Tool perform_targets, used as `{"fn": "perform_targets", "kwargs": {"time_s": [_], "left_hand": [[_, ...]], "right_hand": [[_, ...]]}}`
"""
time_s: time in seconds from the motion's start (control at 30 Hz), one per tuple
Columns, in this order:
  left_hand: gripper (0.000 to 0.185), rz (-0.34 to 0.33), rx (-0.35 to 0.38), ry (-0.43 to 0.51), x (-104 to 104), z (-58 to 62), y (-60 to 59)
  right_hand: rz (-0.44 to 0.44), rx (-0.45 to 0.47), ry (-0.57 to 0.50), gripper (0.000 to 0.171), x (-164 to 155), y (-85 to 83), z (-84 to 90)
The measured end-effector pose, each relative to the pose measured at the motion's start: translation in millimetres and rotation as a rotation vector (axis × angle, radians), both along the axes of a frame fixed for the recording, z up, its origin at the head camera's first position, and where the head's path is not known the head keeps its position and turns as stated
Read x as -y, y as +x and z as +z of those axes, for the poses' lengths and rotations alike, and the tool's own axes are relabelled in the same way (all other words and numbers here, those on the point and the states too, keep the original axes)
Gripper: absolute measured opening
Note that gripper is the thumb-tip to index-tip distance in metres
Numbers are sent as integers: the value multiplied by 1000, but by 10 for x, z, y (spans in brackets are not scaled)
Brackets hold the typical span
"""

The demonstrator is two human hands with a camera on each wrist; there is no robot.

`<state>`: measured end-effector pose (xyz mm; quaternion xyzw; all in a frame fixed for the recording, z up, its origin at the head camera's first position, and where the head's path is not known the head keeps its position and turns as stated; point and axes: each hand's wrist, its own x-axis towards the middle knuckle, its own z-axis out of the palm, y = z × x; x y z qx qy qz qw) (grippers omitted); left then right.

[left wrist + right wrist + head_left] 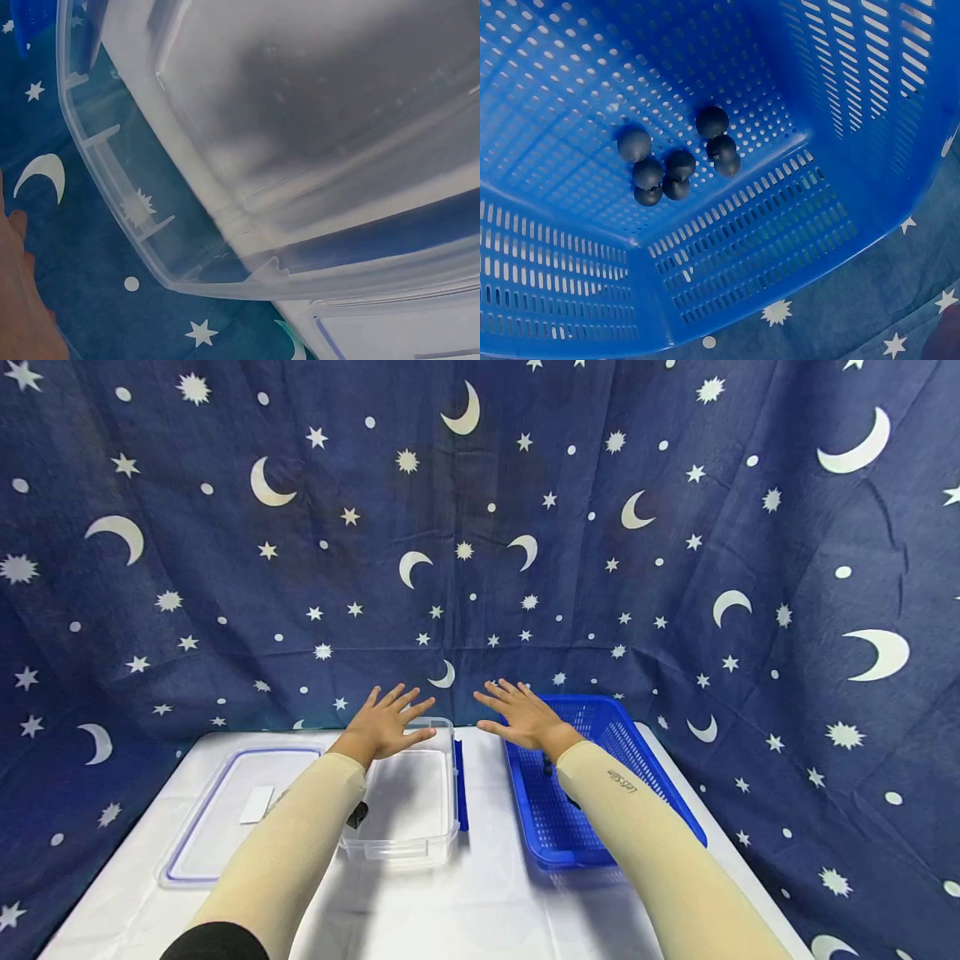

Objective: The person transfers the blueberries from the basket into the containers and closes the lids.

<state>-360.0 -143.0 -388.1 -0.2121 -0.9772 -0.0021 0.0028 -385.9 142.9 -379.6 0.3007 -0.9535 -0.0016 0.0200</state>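
Note:
My left hand (386,724) is held over the far part of a clear plastic box (408,852), fingers spread and holding nothing. In the left wrist view, the box's transparent rim (112,191) fills most of the picture, with part of the hand (26,300) at the left edge. Spread fingers also show on my right hand (525,718), which hovers over the far left side of a blue perforated basket (558,852) with nothing in its grasp. Several dark round balls (646,172) lie clustered on the basket floor; in the head view my right arm partly hides them.
Left of the box lies a clear lid (217,843) with a blue seal, bearing a small white card (257,804). A blue latch (461,785) sticks out on the box's right side. A dark blue curtain (480,602) with moons and stars hangs behind the white table (495,910).

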Motion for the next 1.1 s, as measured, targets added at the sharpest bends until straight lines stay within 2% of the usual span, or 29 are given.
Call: {"fn": "perform_targets", "kwargs": {"time_s": [0.2,0.27,0.37,0.5,0.63,0.7,0.93,1.1], "left_hand": [[74,10,2,28,23,11,34],[75,32,2,65,74,20,68],[78,98,14,146,199,-8,115],[82,207,37,268,385,-126,176],[77,287,55,412,519,-288,263],[71,310,45,477,564,-371,300],[46,334,-76,635,647,-583,415],[39,354,-74,721,674,-650,514]], "right_hand": [[6,27,-41,70,-11,-13,41],[9,33,-82,70,-49,-27,61],[-22,41,-129,68,-149,-46,92],[-110,62,-178,63,-323,-83,119],[-185,86,-238,60,-514,-144,95],[-219,88,-271,59,-615,-171,65],[-329,152,-378,54,-960,-143,-92],[-393,190,-477,49,-1191,-74,-279]]}}
